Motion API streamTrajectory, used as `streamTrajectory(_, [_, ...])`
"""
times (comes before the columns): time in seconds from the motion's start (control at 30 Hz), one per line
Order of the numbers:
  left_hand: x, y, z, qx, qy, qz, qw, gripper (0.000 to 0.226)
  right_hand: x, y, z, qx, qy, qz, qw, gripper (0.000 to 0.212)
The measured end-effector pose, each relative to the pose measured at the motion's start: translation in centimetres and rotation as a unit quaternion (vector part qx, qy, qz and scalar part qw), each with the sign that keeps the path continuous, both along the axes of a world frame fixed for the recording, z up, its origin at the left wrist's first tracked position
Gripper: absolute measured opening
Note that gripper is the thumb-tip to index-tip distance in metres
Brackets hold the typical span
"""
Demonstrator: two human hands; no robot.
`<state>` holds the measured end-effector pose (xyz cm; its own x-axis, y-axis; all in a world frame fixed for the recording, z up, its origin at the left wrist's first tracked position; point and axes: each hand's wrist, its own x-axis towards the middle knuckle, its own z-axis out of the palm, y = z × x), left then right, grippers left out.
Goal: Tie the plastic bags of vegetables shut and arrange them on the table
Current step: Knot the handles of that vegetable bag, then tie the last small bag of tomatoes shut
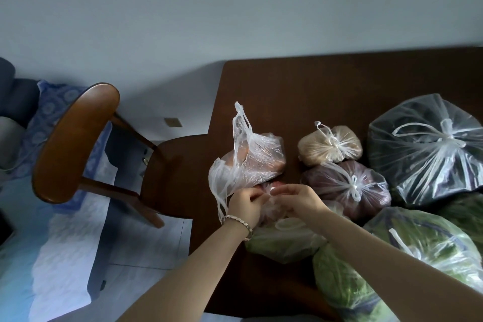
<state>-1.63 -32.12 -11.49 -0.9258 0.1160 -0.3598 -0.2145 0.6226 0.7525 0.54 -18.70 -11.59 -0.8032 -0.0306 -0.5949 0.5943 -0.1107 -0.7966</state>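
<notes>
Tying step, at the left edge of the table (287, 81): left hand (244, 205) and right hand (295, 200), close together, each pinch the neck of a small clear bag (274, 213) lying between an untied orange-filled bag (251, 162) and a leafy-green bag (282, 240); the next move probably calls for crossing and pulling the 2 handles tight.

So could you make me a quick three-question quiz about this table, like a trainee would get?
1. True or false: the bag of orange vegetables just beyond the hands is already knotted.
2. The left hand and right hand both grip the small pinkish bag. Which wrist wears the bracelet? A) left B) right C) both
3. Fill in: the tan bag, the purple bag and the large dark bag are each closed with a ____.

Key: 1 false, its handles stand loose; 2 A; 3 knot.
</notes>
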Motion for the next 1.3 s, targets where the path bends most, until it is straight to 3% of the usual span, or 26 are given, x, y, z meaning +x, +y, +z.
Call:
streamTrajectory(0.07, [-0.2, 0.1, -0.1, 0.021, -0.048, 0.018, 0.998, 0.022, 0.1, 0.2, -0.3, 0.028, 0.038, 0.04, 0.998, 0.031])
streamTrajectory(0.13, [-0.4, 0.2, -0.2, 0.045, -0.102, 0.052, 0.992, 0.025, 0.2, 0.1, -0.7, 0.166, 0.109, 0.082, 0.977, 0.028])
streamTrajectory(0.27, [-0.6, 0.1, -0.4, 0.079, -0.187, 0.108, 0.973, 0.029, 0.2, -0.2, -1.1, 0.382, 0.288, 0.167, 0.862, 0.005])
streamTrajectory(0.4, [-0.7, -0.2, -0.4, -0.013, -0.093, 0.056, 0.994, 0.02, 0.6, 0.2, -1.5, 0.527, 0.384, 0.235, 0.721, 0.011])
streamTrajectory(0.47, [-0.5, -0.2, -0.5, -0.067, -0.035, 0.014, 0.997, 0.018, 1.1, 0.3, -1.9, 0.551, 0.397, 0.275, 0.681, 0.014])
streamTrajectory(0.53, [-0.5, -0.1, -0.5, -0.104, -0.007, -0.006, 0.995, 0.02, 1.5, 0.9, -2.5, 0.559, 0.407, 0.277, 0.668, 0.023])
streamTrajectory(0.67, [-0.7, -0.4, -0.7, -0.13, 0.01, -0.022, 0.991, 0.022, 1.9, 1.8, -2.6, 0.552, 0.375, 0.3, 0.682, 0.022])
streamTrajectory(0.73, [-0.8, -0.7, -0.4, -0.151, 0.005, -0.059, 0.987, 0.022, 1.9, 1.5, -2.5, 0.529, 0.328, 0.328, 0.71, 0.013])
streamTrajectory(0.83, [-1.2, -1.6, 0.2, -0.2, 0.073, -0.138, 0.967, 0.019, 0.5, 1.4, -0.6, 0.433, 0.182, 0.32, 0.823, 0.014])
streamTrajectory(0.9, [-1.4, -2.4, 0.7, -0.286, 0.139, -0.148, 0.937, 0.027, -1.5, 1.0, 1.5, 0.359, 0.155, 0.237, 0.889, 0.02])
streamTrajectory(0.93, [-1.5, -2.8, 0.9, -0.332, 0.152, -0.126, 0.923, 0.038, -2.8, 0.5, 2.7, 0.347, 0.169, 0.182, 0.904, 0.024])
streamTrajectory(1.0, [-1.5, -3.5, 1.1, -0.382, 0.128, -0.055, 0.913, 0.065, -5.5, -0.7, 4.4, 0.375, 0.192, 0.088, 0.903, 0.04])
streamTrajectory(1.1, [-2.1, -4.2, 1.4, -0.321, -0.058, 0.056, 0.944, 0.087, -8.9, -3.2, 6.1, 0.438, 0.203, 0.064, 0.874, 0.073])
streamTrajectory(1.17, [-2.6, -4.4, 1.3, -0.242, -0.157, 0.106, 0.952, 0.073, -10.5, -4.3, 6.4, 0.458, 0.194, 0.098, 0.862, 0.075])
streamTrajectory(1.27, [-3.2, -4.9, 1.9, -0.225, -0.172, 0.079, 0.956, 0.026, -12.0, -5.1, 6.2, 0.43, 0.168, 0.15, 0.874, 0.033])
streamTrajectory(1.3, [-3.4, -5.0, 2.4, -0.212, -0.173, 0.072, 0.959, 0.015, -12.0, -5.1, 6.1, 0.406, 0.173, 0.146, 0.885, 0.028])
